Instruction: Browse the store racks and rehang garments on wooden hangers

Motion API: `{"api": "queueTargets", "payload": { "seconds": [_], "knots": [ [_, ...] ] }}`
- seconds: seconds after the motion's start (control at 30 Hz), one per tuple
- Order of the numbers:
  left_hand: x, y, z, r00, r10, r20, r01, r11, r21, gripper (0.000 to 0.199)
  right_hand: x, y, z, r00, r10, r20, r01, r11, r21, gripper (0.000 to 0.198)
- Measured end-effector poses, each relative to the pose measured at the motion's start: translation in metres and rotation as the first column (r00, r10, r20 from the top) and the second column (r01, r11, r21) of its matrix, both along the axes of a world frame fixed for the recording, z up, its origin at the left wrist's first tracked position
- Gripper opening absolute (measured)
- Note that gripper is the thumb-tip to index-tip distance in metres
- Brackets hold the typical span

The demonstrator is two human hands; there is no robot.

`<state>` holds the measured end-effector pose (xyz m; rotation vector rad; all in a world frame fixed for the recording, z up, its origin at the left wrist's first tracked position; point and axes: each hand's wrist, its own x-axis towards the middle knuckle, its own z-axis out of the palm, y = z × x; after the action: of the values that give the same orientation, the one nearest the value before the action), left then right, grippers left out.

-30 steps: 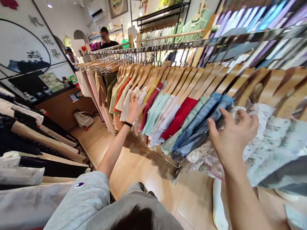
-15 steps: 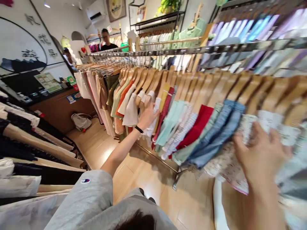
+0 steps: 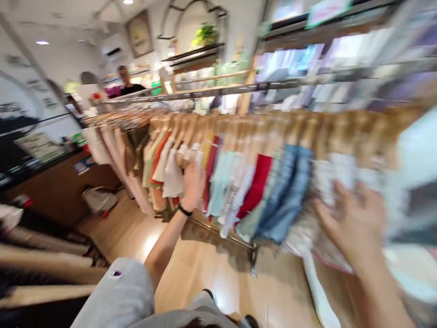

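Note:
My left hand reaches in among the hanging clothes, touching the pale garments beside a cream garment. Blur and cloth hide its fingertips, so I cannot tell whether it grips anything. To its right hang a mint-green garment, a red garment and blue denim shorts. My right hand is open, fingers spread, in front of white and floral garments at the right part of the rack. Motion smears it, and whether it touches the cloth is unclear.
A metal rail with wooden hangers crosses ahead. More clothes hang at lower left. A bag lies on the wooden floor by the brown counter. A person stands behind the rack. A white leg-like form stands below the clothes.
The view has turned to the right and blurred, so the rack and both hands appear farther left. Both hands stay at about the same garments.

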<state>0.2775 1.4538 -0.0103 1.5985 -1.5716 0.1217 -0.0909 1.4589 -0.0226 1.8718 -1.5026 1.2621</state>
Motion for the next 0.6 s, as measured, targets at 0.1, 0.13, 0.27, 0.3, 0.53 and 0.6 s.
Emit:
{"api": "queueTargets", "payload": {
  "seconds": [0.1, 0.13, 0.27, 0.3, 0.53, 0.6],
  "knots": [
    [-0.047, 0.026, 0.0, 0.996, -0.03, -0.081, 0.011, 0.975, -0.222, 0.037, -0.02, 0.047, 0.0, 0.995, 0.078, 0.058, -0.081, 0.995, 0.059, 0.052],
    [-0.069, 0.037, 0.002, 0.991, -0.103, -0.086, 0.068, 0.938, -0.34, 0.032, -0.029, 0.063, -0.002, 0.992, 0.091, 0.091, -0.098, 0.992, 0.075, 0.045],
    [-0.187, 0.091, 0.012, 0.812, -0.582, 0.038, 0.52, 0.693, -0.5, 0.031, -0.086, 0.121, -0.028, 0.948, 0.111, 0.299, -0.152, 0.982, 0.116, 0.025],
    [-0.223, 0.103, 0.013, 0.699, -0.711, 0.075, 0.659, 0.6, -0.454, 0.032, -0.108, 0.134, -0.039, 0.932, 0.097, 0.351, -0.158, 0.976, 0.149, 0.023],
    [-0.458, 0.097, -0.04, 0.594, -0.778, -0.204, 0.792, 0.522, 0.315, 0.028, -0.28, 0.168, -0.124, 0.824, -0.083, 0.561, -0.239, 0.846, 0.477, 0.031],
    [-0.491, 0.08, -0.066, 0.749, -0.633, -0.195, 0.627, 0.581, 0.519, 0.03, -0.319, 0.167, -0.139, 0.81, -0.131, 0.572, -0.296, 0.75, 0.592, 0.035]
  ]
}}
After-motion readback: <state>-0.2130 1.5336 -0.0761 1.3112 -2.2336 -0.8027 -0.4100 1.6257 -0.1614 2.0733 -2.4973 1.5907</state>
